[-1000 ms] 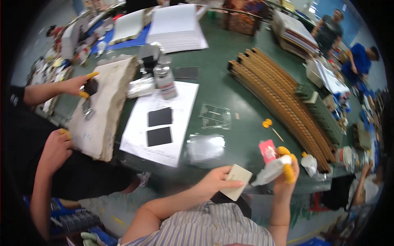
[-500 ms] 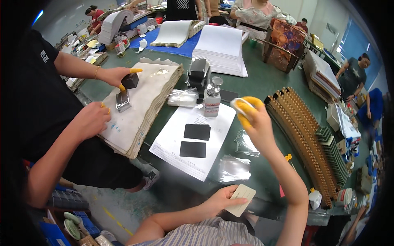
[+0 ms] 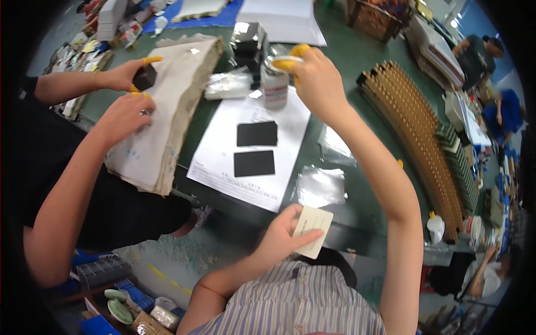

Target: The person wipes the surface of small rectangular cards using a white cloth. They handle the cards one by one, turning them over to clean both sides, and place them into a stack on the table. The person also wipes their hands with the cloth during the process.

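Observation:
Low at the table's near edge, my left hand grips a cream card, thumb across its face. My right hand, with yellow finger cots, pinches a white pad over the top of a pale pump dispenser bottle. Blur hides whether the pad touches the bottle's top. In front of the bottle, black cards and another black card lie on a printed white sheet. Clear plastic sleeves lie to the sheet's right.
At left, a co-worker's hands work with a small black box over a thick paper stack. Black wrapped boxes stand behind clear packets. A long curved row of brown pieces occupies the right side.
My right hand has moved left with the white pad, onto the bottle's top. The view has tilted down toward me. The left hand still holds the card.

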